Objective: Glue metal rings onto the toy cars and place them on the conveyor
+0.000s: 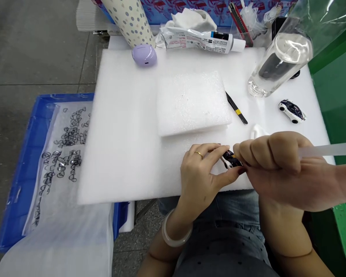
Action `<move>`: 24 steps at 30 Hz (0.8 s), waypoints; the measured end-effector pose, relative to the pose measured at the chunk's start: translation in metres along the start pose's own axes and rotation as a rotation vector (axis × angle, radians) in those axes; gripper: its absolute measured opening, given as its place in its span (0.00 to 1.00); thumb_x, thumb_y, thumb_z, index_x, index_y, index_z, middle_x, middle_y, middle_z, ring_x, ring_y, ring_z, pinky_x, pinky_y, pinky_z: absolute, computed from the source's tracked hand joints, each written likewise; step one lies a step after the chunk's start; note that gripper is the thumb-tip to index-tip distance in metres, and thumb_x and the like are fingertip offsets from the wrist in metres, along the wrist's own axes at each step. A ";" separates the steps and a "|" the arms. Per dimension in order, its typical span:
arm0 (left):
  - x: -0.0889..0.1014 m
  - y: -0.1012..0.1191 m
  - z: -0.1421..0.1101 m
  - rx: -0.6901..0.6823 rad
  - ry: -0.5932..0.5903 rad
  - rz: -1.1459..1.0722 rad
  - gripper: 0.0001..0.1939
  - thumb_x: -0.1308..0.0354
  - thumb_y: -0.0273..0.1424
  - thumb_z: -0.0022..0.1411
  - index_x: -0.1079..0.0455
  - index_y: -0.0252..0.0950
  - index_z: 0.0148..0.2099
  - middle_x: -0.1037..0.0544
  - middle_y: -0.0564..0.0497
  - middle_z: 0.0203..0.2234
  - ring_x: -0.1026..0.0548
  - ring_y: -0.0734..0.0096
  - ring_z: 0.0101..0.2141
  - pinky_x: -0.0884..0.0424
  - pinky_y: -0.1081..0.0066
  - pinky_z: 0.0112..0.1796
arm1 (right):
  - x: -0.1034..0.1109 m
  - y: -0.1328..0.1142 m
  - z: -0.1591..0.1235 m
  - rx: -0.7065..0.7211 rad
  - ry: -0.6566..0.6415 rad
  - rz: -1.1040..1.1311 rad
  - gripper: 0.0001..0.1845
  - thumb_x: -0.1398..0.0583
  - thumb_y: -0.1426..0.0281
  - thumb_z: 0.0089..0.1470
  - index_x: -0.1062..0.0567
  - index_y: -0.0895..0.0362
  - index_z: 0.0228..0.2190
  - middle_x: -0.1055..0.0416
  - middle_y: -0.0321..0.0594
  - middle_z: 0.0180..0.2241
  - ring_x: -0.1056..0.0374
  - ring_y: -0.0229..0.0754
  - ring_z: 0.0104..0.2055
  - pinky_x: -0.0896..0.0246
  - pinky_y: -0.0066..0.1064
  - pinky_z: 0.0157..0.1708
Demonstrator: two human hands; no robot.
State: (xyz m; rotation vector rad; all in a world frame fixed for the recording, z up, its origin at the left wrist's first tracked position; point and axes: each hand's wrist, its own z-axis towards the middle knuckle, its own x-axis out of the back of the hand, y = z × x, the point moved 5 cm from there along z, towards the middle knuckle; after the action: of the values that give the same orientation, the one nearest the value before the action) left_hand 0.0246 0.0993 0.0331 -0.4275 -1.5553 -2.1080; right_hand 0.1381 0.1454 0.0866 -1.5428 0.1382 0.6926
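Fingers point(215, 154) of the left hand point(200, 177), in the head view, are clamped on a small white-and-black toy car point(230, 159), thumb below and fingertips above, just over the near edge of a white foam board point(123, 134). The right forearm point(285, 231) rises from below, but a closed fist point(276, 157) covers its hand, so how those fingers stand cannot be told. That fist enters from the right side and appears to be another person's; a translucent white strip point(331, 149) runs from it to the picture's right edge.

Left of the board, a blue plastic tray point(14, 207) holds a white sheet point(72, 200) scattered with thin black loops point(70, 136). At the far side, a clear vessel point(276, 65) contains clear liquid; behind it, a transparent holder point(235, 29) carries a red-and-black item point(240, 25). A polka-dotted cream cup point(129, 23) leans by a glossy lilac case point(144, 55), with a white tube point(202, 40) lying nearby.

A white foam block point(193, 102) rests mid-board, well apart from the left edge, and black tweezers point(237, 108) lie just beside it. A second white-and-black toy car point(292, 110) sits near the right edge.
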 end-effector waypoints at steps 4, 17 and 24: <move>0.000 0.000 0.000 0.004 -0.011 -0.002 0.22 0.39 0.49 0.64 0.23 0.34 0.47 0.20 0.47 0.39 0.25 0.61 0.42 0.29 0.60 0.43 | 0.001 0.000 0.000 0.025 0.007 0.004 0.25 0.43 0.71 0.51 0.52 0.58 0.13 0.61 0.31 0.12 0.62 0.31 0.17 0.62 0.30 0.21; 0.000 0.000 0.000 0.005 -0.016 0.004 0.22 0.40 0.50 0.64 0.23 0.37 0.46 0.19 0.48 0.40 0.25 0.61 0.42 0.29 0.58 0.43 | 0.004 -0.003 -0.005 0.013 0.062 -0.054 0.28 0.41 0.74 0.53 0.53 0.59 0.13 0.62 0.31 0.13 0.62 0.31 0.17 0.61 0.30 0.22; -0.001 0.000 0.000 0.018 -0.014 0.014 0.20 0.40 0.50 0.64 0.23 0.39 0.46 0.19 0.49 0.39 0.25 0.61 0.42 0.28 0.58 0.43 | 0.001 -0.005 -0.004 0.097 0.027 -0.052 0.29 0.40 0.70 0.55 0.53 0.58 0.13 0.62 0.30 0.12 0.62 0.31 0.17 0.62 0.29 0.21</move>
State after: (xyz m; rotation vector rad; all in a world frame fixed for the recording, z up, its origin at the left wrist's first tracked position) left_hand 0.0249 0.0994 0.0324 -0.4458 -1.5740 -2.0832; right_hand 0.1422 0.1428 0.0900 -1.4577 0.1494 0.6155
